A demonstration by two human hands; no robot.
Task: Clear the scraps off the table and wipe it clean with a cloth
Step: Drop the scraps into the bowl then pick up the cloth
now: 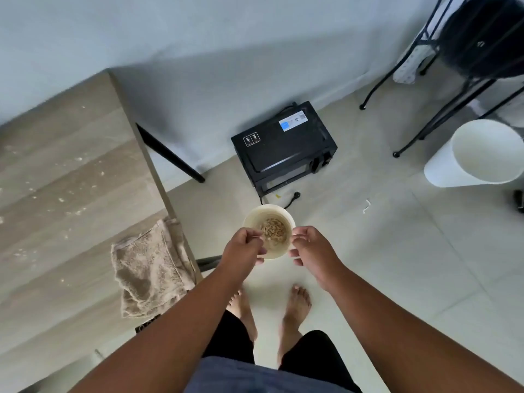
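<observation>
A cream bowl [266,215] holding brown scraps [273,229] hangs over the floor, just off the table's right edge. My left hand [242,246] grips its near-left rim, and my right hand [310,249] holds its right side with curled fingers. The wooden table [65,171] fills the left of the view, with pale crumbs [61,199] scattered over its top. A crumpled beige cloth [150,268] lies at the table's right edge, partly hanging over it.
A black microwave [283,148] sits on the tiled floor ahead, its plug lying beside it. A white bin [479,154] stands at the right, below a black metal rack [442,69]. My bare feet [295,307] are on the floor beneath the bowl.
</observation>
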